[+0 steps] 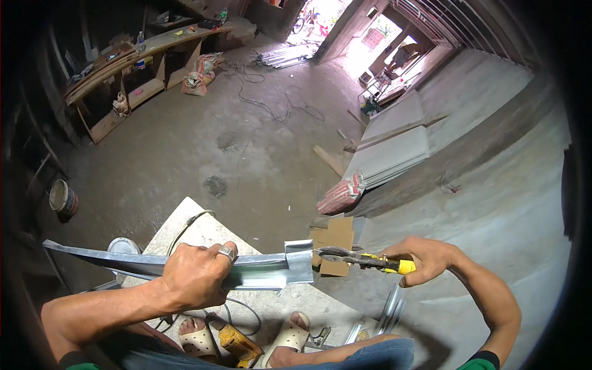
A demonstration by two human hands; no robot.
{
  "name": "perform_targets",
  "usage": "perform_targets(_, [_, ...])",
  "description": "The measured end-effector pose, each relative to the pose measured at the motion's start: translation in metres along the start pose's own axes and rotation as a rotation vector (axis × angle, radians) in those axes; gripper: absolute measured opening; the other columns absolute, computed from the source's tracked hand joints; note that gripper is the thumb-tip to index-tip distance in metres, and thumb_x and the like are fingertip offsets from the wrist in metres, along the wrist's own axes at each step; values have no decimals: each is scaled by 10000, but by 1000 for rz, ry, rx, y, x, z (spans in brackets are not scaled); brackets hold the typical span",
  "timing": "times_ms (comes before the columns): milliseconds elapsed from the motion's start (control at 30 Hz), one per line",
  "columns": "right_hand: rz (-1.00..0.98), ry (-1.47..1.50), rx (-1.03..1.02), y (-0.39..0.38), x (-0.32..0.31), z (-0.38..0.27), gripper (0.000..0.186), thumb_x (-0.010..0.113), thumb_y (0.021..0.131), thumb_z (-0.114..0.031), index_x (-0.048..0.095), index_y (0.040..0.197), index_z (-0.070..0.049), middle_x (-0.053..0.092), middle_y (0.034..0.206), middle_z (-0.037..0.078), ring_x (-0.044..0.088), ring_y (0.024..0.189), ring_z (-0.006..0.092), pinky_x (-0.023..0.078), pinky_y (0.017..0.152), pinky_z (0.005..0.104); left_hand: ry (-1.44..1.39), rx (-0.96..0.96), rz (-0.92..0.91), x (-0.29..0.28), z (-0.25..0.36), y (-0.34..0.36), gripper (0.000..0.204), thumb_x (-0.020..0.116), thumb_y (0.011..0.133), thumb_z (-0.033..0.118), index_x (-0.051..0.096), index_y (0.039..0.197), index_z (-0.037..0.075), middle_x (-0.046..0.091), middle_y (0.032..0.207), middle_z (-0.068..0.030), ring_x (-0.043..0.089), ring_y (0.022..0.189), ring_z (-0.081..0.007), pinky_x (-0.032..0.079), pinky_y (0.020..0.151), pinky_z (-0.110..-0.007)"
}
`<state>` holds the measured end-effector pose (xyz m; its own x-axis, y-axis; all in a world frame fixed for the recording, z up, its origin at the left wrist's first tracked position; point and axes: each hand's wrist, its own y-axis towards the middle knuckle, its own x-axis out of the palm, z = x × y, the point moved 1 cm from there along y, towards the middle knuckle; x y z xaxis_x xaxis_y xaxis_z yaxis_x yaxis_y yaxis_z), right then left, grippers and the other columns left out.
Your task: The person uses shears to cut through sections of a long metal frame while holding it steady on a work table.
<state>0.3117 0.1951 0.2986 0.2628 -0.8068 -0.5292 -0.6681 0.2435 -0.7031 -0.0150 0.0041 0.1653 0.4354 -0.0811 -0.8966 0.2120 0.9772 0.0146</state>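
My left hand [198, 274] is closed around a long metal channel [265, 274], which lies crosswise in front of me. Near its right end the channel has a cut, with a flap of metal standing up. In my right hand [425, 260] is a pair of tin snips [364, 260] with yellow and black handles. Their dark jaws point left and their tip is close to the channel's right end; whether they touch it I cannot tell. A yellow power tool [239, 345] rests between my sandalled feet on a pale, speckled board [203, 223].
A cable [185, 228] runs over the board. Cardboard [336, 240], a red-striped sack [342, 194] and stacked grey panels [398, 154] stand to the right. More metal channels [391, 308] lie near my right knee. Buckets [63, 197] and a wooden bench [132, 57] are at the left.
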Motion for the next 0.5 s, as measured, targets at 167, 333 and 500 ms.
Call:
perform_targets(167, [-71,-20,137,1,-2,-8,617,651,634,-267,566,1184,2,551,757,112,516,721,245,440,683,393,-12,16,-16,7,0,-4,523,720,614,170,516,1057,-21,644,750,-166,661,615,-336,520,514,-450])
perform_targets(333, [-96,-24,107,6,-4,-7,617,646,641,-259,566,1197,-2,542,745,98,511,710,227,440,668,381,17,35,-14,17,-1,-6,551,701,639,175,514,1115,-28,641,750,-154,667,624,-334,527,524,-452])
perform_targets(500, [-126,-56,53,14,-11,-11,604,658,659,-253,570,1201,-3,562,753,98,520,711,216,444,662,368,-8,78,-20,21,0,-7,517,678,665,162,517,1115,-34,636,783,-167,674,640,-326,535,530,-442])
